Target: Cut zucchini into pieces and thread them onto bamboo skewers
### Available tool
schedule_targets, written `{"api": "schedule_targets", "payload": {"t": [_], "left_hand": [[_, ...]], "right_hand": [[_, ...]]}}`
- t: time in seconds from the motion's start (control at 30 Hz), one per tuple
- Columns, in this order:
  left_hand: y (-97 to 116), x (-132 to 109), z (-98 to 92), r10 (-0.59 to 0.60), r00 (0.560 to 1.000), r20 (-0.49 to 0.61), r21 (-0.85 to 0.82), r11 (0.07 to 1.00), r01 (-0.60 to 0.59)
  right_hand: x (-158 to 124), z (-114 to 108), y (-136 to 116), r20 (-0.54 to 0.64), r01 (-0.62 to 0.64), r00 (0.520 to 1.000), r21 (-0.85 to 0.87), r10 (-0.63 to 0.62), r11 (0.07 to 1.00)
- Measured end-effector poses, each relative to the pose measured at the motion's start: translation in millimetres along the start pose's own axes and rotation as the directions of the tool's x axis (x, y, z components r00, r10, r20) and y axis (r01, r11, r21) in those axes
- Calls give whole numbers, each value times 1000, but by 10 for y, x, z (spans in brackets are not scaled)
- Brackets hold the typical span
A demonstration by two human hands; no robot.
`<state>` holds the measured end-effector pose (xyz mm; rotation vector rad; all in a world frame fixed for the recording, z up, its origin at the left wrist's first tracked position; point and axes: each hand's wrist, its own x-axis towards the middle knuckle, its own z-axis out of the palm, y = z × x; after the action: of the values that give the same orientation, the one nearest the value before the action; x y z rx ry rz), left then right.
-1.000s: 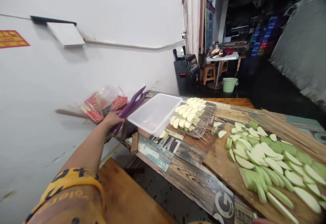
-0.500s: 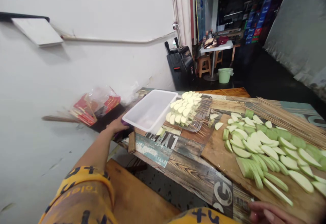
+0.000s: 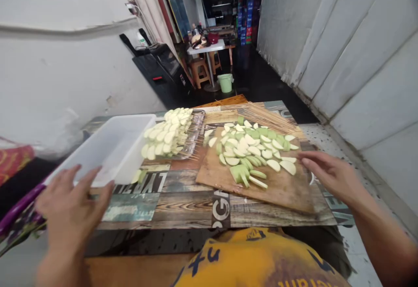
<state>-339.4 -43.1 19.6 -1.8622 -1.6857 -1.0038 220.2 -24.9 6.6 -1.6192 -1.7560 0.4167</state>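
My left hand (image 3: 70, 206) hovers open, fingers spread, at the near corner of a white plastic tub (image 3: 107, 145) and holds nothing. My right hand (image 3: 328, 174) is open too, its fingers stretched toward the right edge of a wooden cutting board (image 3: 277, 189). Several pale green vegetable slices (image 3: 253, 152) lie scattered on the board. Between tub and board sits a pile of skewered slices (image 3: 168, 132) on a metal tray. A purple eggplant (image 3: 19, 206) lies at the far left, just beyond my left hand.
A bundle of bare bamboo skewers (image 3: 261, 115) lies behind the board. A black machine (image 3: 160, 67), stools, a small white table (image 3: 205, 47) and a green bucket (image 3: 225, 82) stand farther back. A grey wall runs along the right.
My view has swung right. My left hand has let go of the eggplants and come back to the tub's near corner. My right hand has risen to the board's right edge.
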Motion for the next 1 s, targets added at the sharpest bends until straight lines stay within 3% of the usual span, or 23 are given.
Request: {"api": "schedule_targets", "payload": {"t": [0.07,0.13,0.23,0.3,0.4,0.5,0.6,0.87,0.93,1.0], "left_hand": [[638,-122,177,25,999,27,-47,999,-24],[1239,-244,370,94,988,120,-206,976,-67],[2007,-365,642,280,920,274,-392,906,-159],[2405,-367,809,432,844,317,-466,846,-258],[2804,-261,1056,678,661,323,-548,703,-453],[2965,-124,1296,811,521,266,-612,560,-559],[2929,-28,1498,849,469,244,-637,505,-583],[2533,224,1763,870,409,275,-646,482,-592],[2501,260,1779,871,426,245,-688,466,-556],[2489,266,1773,848,483,218,-732,469,-494]], "right_hand": [[141,-37,203,-54,-11,998,3,11,1000],[237,-40,357,-45,-7,999,31,8,1000],[357,-14,501,15,12,1000,-8,-12,1000],[510,12,559,53,19,998,-86,-15,996],[921,72,618,112,15,994,-242,13,970],[1415,174,643,206,32,977,-372,49,928],[1777,322,645,295,52,950,-481,106,875],[2054,718,621,410,143,897,-620,164,771],[2084,778,602,420,162,894,-630,158,759],[2107,823,576,422,170,893,-637,156,751]]}}
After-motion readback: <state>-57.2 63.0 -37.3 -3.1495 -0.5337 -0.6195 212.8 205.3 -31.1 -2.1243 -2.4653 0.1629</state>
